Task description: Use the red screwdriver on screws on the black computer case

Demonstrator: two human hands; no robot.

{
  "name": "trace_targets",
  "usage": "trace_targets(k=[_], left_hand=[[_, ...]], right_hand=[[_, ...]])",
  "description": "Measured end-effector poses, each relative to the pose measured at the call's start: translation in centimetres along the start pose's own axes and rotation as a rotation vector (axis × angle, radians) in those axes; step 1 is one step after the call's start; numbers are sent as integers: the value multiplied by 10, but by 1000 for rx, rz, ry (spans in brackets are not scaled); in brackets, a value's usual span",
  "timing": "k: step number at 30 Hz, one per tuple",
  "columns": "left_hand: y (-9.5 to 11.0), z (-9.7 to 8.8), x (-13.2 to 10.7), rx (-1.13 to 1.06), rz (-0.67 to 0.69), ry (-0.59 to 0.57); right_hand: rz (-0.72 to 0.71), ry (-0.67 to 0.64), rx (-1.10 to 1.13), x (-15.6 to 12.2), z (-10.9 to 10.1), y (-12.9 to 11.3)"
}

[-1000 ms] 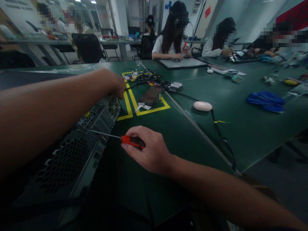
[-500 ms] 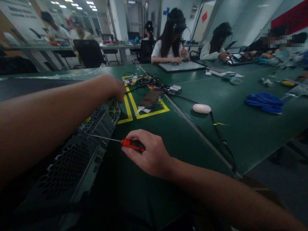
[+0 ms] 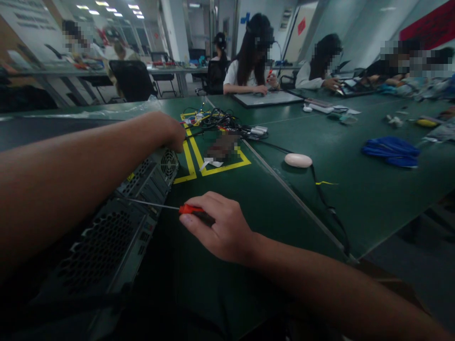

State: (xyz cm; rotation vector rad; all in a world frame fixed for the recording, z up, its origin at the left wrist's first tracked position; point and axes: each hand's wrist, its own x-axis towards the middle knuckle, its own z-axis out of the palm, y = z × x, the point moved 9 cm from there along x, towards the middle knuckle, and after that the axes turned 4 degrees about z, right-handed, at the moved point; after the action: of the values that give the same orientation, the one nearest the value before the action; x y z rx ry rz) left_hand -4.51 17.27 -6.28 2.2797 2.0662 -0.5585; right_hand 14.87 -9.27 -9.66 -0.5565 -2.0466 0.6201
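My right hand [image 3: 222,225] is closed around the red and black handle of a screwdriver [image 3: 187,209]. The long thin shaft points left and reaches the back panel of a computer case [image 3: 144,237]; its tip meets the panel near the card slots, close to my left forearm. That case stands at the left, with a honeycomb vent and a small round fan grille facing me. My left hand [image 3: 174,135] is bent over the far top end of the case. Its fingers are hidden behind the wrist, so I cannot see what they touch.
Beyond the case lie a tangle of cables [image 3: 222,118] and a dark object [image 3: 223,146] inside yellow tape marks. A pale oval case [image 3: 297,160] sits beside a black cord [image 3: 322,199]. Blue cloth [image 3: 390,151] lies to the right. Several people work across the table.
The screwdriver handle has turned slightly within my right hand, and its fingers have shifted a little. My left arm and the computer case stay in place.
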Motion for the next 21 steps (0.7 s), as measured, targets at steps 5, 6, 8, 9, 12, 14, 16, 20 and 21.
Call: trace_targets(k=[5,6,8,9,12,14,16,20,21], left_hand=[[-2,4,5,54,21,-8],[0,3,5,74,41,-1],[3,2,4,124,71,5],[4,2,3,147,79,-2],[7,1,-3,187,69,-21],[10,-1,-7,214,57,-24],[13,-3,-11,210,58,-19],[15,-5,-14,219,70,-13],[15,-5,-13,245,73,-9]], right_hand=[[27,6,29,-1,4,4],[33,10,35,-1,4,5],[31,12,43,-1,4,5],[23,9,42,0,5,4],[-13,12,40,1,3,-1],[-14,8,39,2,2,-2],[7,-17,32,2,4,0],[51,-41,19,1,7,3],[47,-36,23,1,6,3]])
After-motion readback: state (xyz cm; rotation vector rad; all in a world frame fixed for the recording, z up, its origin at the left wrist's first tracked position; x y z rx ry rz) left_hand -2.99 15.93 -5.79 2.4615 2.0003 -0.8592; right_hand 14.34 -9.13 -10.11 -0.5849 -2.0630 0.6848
